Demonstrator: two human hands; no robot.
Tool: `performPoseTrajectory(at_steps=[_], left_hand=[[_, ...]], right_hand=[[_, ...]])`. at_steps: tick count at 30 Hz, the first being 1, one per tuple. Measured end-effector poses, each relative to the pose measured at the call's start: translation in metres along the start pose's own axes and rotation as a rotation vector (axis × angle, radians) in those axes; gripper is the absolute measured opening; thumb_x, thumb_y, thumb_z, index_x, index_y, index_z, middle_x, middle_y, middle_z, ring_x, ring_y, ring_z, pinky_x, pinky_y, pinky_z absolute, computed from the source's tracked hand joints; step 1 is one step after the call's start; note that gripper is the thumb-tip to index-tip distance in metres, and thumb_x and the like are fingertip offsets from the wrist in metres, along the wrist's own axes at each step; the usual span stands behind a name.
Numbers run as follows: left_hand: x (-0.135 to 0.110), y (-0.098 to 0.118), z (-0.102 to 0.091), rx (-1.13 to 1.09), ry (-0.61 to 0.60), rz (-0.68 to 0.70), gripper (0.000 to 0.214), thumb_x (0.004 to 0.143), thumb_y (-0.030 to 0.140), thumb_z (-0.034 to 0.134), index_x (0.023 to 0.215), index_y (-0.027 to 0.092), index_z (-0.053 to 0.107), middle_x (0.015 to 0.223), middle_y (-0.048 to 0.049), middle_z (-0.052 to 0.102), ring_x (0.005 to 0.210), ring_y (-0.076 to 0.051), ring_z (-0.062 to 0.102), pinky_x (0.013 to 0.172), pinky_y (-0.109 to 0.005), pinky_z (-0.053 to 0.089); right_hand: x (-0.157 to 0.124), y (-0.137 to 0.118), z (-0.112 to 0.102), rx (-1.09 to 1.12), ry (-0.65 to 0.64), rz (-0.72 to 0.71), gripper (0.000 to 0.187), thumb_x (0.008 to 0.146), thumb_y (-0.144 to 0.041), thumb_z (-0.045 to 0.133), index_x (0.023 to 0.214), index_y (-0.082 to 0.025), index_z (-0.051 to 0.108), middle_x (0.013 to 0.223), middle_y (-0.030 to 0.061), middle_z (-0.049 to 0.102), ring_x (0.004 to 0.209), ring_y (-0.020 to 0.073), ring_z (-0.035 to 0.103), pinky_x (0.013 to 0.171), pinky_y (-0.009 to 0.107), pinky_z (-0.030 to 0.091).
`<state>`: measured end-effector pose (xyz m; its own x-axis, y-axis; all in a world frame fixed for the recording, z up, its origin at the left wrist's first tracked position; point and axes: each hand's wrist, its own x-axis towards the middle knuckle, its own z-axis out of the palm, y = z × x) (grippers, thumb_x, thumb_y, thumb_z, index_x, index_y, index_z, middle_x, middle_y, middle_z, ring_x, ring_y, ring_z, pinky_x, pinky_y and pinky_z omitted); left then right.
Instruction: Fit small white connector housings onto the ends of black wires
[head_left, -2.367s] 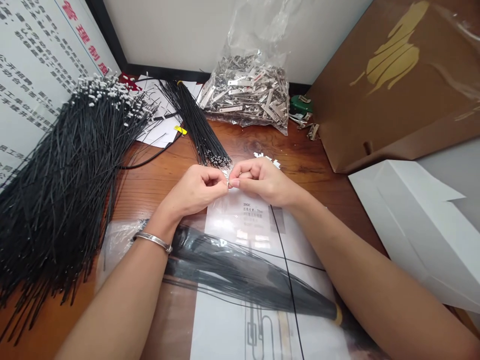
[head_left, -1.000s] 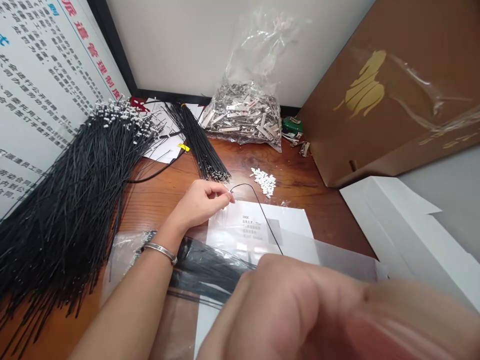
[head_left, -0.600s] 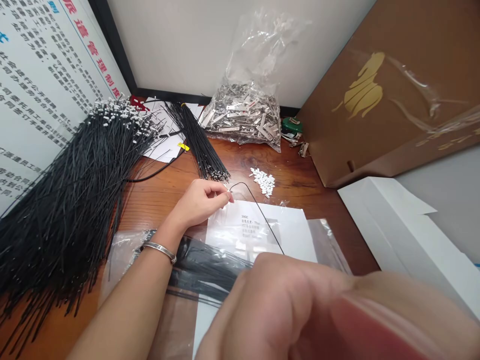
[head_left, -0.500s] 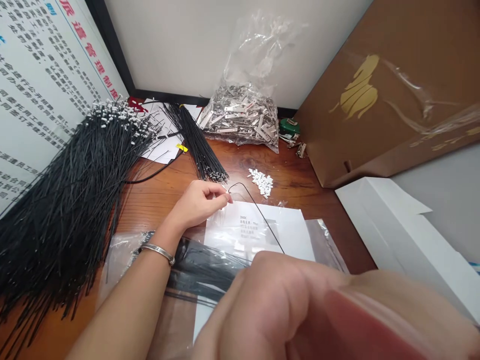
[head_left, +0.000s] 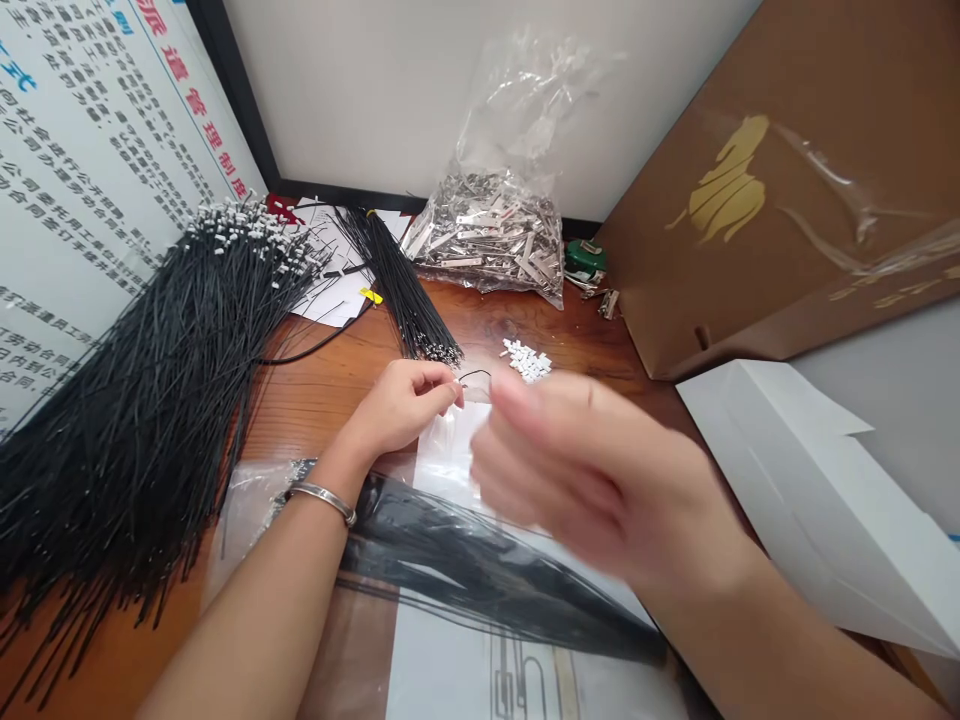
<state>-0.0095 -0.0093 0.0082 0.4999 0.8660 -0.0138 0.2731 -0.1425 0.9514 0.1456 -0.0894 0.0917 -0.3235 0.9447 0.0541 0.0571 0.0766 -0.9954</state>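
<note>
My left hand (head_left: 401, 405) rests on the wooden desk (head_left: 315, 385) with thumb and fingers pinched on the end of one thin black wire (head_left: 475, 375), which curls out to the right of the fingertips. My right hand (head_left: 592, 475) hovers over the white sheet (head_left: 450, 450), smeared by motion, fingers stretched forward toward the wire end and a small heap of white connectors (head_left: 527, 362). I see nothing in the right hand. A silver bangle (head_left: 324, 497) circles my left wrist.
A big fan of black wires with white tips (head_left: 150, 400) covers the left side. A tied wire bundle (head_left: 401, 285), a clear bag of metal clips (head_left: 487, 235), a bagged wire bundle (head_left: 480, 570), a brown carton (head_left: 787, 190) and a white box (head_left: 817, 490) surround the hands.
My right hand, which was raised close to the camera, has dropped forward over the white sheet toward the wire end. The left hand has kept its pinch on the wire.
</note>
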Motion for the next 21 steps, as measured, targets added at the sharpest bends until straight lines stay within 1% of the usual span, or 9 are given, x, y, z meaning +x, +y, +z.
performPoseTrajectory(at_steps=[2, 4, 7, 8, 10, 11, 14, 17, 21], left_hand=[[0.000, 0.000, -0.001, -0.002, 0.007, 0.023, 0.020, 0.078, 0.028, 0.051, 0.066, 0.015, 0.061, 0.060, 0.0021, 0.051, 0.061, -0.012, 0.045, 0.059, -0.026, 0.034], [0.001, -0.001, -0.002, -0.012, 0.010, 0.034, 0.023, 0.080, 0.031, 0.050, 0.065, 0.016, 0.059, 0.060, 0.0024, 0.048, 0.060, -0.011, 0.043, 0.059, -0.026, 0.033], [0.003, -0.006, -0.003, -0.077, 0.005, 0.023, 0.024, 0.081, 0.031, 0.049, 0.065, 0.016, 0.056, 0.061, 0.0019, 0.048, 0.060, -0.011, 0.041, 0.057, -0.025, 0.032], [0.003, -0.007, -0.003, -0.099, 0.005, 0.020, 0.023, 0.081, 0.031, 0.048, 0.064, 0.016, 0.055, 0.062, 0.0016, 0.048, 0.060, -0.011, 0.041, 0.056, -0.025, 0.032], [0.004, -0.009, -0.003, -0.119, 0.005, 0.018, 0.023, 0.082, 0.032, 0.048, 0.064, 0.017, 0.053, 0.063, 0.0012, 0.048, 0.060, -0.011, 0.041, 0.055, -0.025, 0.032], [0.004, -0.009, -0.003, -0.118, 0.008, 0.020, 0.024, 0.082, 0.033, 0.048, 0.065, 0.017, 0.053, 0.063, 0.0013, 0.048, 0.060, -0.011, 0.040, 0.055, -0.025, 0.031], [0.004, -0.007, -0.002, -0.089, 0.021, 0.034, 0.023, 0.083, 0.033, 0.050, 0.066, 0.017, 0.052, 0.062, 0.0019, 0.047, 0.060, -0.011, 0.040, 0.056, -0.025, 0.032], [0.004, -0.004, -0.001, -0.075, 0.033, 0.056, 0.023, 0.083, 0.033, 0.051, 0.066, 0.017, 0.053, 0.063, 0.0019, 0.049, 0.061, -0.011, 0.042, 0.060, -0.025, 0.035], [0.004, -0.004, 0.001, -0.081, 0.053, 0.097, 0.024, 0.083, 0.035, 0.053, 0.068, 0.016, 0.057, 0.068, 0.0001, 0.057, 0.067, -0.013, 0.049, 0.067, -0.027, 0.040]], right_hand=[[0.022, 0.020, -0.012, -0.019, 0.060, -0.021, 0.052, 0.079, -0.058, 0.064, 0.049, -0.021, 0.042, 0.043, -0.0031, 0.034, 0.043, 0.0098, 0.031, 0.042, 0.028, 0.023], [0.040, 0.048, -0.022, -0.039, 0.165, -0.048, 0.053, 0.079, -0.059, 0.064, 0.049, -0.022, 0.039, 0.043, -0.0039, 0.030, 0.044, 0.0098, 0.028, 0.043, 0.028, 0.022], [0.056, 0.084, -0.033, -0.096, 0.448, -0.089, 0.055, 0.084, -0.052, 0.060, 0.047, -0.022, 0.032, 0.045, -0.0049, 0.025, 0.046, 0.0092, 0.023, 0.046, 0.029, 0.020], [0.059, 0.091, -0.035, -0.167, 0.478, -0.104, 0.050, 0.083, -0.047, 0.062, 0.049, -0.021, 0.037, 0.047, -0.0048, 0.028, 0.048, 0.0093, 0.025, 0.048, 0.028, 0.022], [0.061, 0.099, -0.038, -0.297, 0.461, -0.144, 0.033, 0.082, -0.040, 0.063, 0.060, -0.020, 0.052, 0.054, -0.0034, 0.039, 0.053, 0.0106, 0.033, 0.054, 0.028, 0.028], [0.061, 0.101, -0.038, -0.335, 0.421, -0.170, 0.025, 0.082, -0.038, 0.062, 0.067, -0.019, 0.057, 0.060, -0.0016, 0.046, 0.058, 0.0116, 0.039, 0.057, 0.028, 0.031], [0.061, 0.102, -0.037, -0.318, 0.232, -0.180, 0.022, 0.085, -0.038, 0.056, 0.075, -0.018, 0.059, 0.072, 0.0011, 0.056, 0.066, 0.0132, 0.048, 0.061, 0.028, 0.035], [0.059, 0.104, -0.036, -0.234, 0.067, -0.129, 0.027, 0.087, -0.039, 0.053, 0.071, -0.018, 0.056, 0.062, -0.0020, 0.050, 0.059, 0.0116, 0.043, 0.057, 0.027, 0.032], [0.059, 0.108, -0.035, -0.133, 0.018, -0.116, 0.027, 0.088, -0.039, 0.052, 0.071, -0.019, 0.057, 0.054, -0.0054, 0.037, 0.052, 0.0102, 0.034, 0.053, 0.027, 0.026]])
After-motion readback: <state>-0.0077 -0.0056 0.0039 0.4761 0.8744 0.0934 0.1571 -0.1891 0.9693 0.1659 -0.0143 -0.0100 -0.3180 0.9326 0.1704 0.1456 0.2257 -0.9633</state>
